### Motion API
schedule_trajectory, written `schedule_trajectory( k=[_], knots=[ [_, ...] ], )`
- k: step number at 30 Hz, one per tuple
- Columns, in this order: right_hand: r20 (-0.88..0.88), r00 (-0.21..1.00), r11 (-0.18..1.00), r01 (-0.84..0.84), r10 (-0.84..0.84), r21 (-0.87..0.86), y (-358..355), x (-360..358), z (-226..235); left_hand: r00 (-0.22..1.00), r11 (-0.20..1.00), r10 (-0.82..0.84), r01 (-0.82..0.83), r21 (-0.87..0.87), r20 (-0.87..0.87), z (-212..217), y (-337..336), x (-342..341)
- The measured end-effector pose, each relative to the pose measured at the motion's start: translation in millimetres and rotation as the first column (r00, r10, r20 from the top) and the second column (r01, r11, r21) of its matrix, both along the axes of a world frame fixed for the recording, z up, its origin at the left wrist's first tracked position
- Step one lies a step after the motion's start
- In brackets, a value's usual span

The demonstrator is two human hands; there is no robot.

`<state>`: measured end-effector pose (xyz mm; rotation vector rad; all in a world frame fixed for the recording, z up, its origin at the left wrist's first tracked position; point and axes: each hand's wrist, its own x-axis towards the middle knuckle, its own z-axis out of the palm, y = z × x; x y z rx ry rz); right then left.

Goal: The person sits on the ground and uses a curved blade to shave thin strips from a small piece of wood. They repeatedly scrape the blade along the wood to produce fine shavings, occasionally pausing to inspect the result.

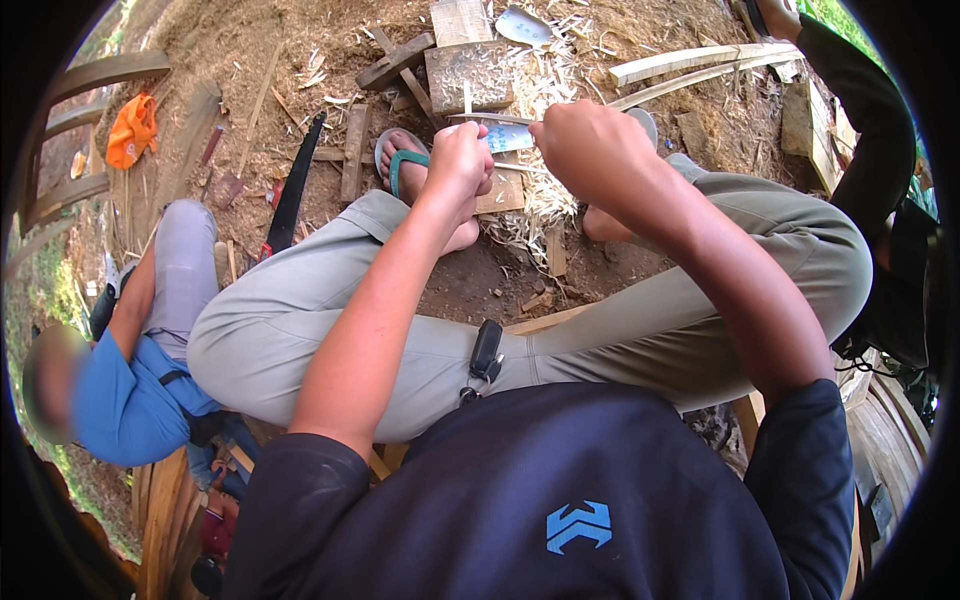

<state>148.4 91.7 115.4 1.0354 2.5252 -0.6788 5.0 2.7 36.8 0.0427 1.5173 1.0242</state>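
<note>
My left hand (462,172) is closed in a fist above my sandalled left foot, its fingers curled. To its right, my right hand (592,148) is also closed, knuckles up, over the wood shavings. A thin, pale blade-like strip (492,118) runs across the gap between the two fists. Just below that strip shows a flat silvery sheet piece (510,138) with blue marks. What each fist grips is mostly hidden by the fingers. A narrow pale stick (467,97) rises beyond my left hand.
Wooden blocks (468,78) and shavings (530,225) lie around my feet. A handsaw (295,185) with a red handle is at left, near an orange bag (132,130). Curved wood strips (700,62) lie far right. A person in blue (140,400) sits at left; another person's dark sleeve (860,100) shows at right.
</note>
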Motion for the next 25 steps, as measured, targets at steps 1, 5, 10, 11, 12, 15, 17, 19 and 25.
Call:
schedule_trajectory(
  k=[1,5,10,11,12,15,17,19,25],
  knots=[
    [-0.017,0.999,0.998,-0.048,0.049,0.027,-2.7,2.3,-3.0,1.000,1.000,0.010,-0.010,0.006,0.001,0.9,0.2,0.7],
    [-0.049,0.998,0.998,-0.023,0.026,0.065,-18.8,4.6,-29.8,0.998,0.999,0.041,-0.040,-0.022,0.046,-0.5,1.8,-2.5],
    [-0.058,0.997,0.990,0.056,-0.049,0.133,-29.0,-6.5,-41.8,0.999,0.999,0.041,-0.040,-0.032,0.036,1.1,1.5,-3.6],
    [-0.055,0.997,0.988,0.056,-0.049,0.143,-30.7,-9.3,-44.8,0.999,0.999,0.043,-0.042,-0.035,0.033,0.9,0.9,-3.3],
    [-0.051,0.997,0.986,0.059,-0.051,0.158,-31.3,-11.8,-47.4,0.999,0.999,0.043,-0.042,-0.033,0.030,1.8,1.6,-2.5],
    [-0.061,0.996,0.977,0.081,-0.070,0.198,-25.4,-14.8,-68.8,0.999,0.999,0.038,-0.037,-0.019,0.021,0.3,1.7,0.4],
    [-0.091,0.994,0.975,0.085,-0.068,0.204,-12.6,-9.6,-80.7,0.999,0.999,0.032,-0.032,-0.001,0.024,-2.0,1.8,3.7],
    [-0.109,0.993,0.981,0.065,-0.046,0.182,-1.3,-8.7,-87.7,0.999,0.999,0.042,-0.043,0.015,0.029,-2.8,1.0,2.0],
    [-0.058,0.996,0.998,-0.069,0.069,0.003,0.3,-9.5,-65.2,0.992,0.998,0.061,-0.063,0.017,0.113,-6.1,-0.5,-5.5]
  ],
)
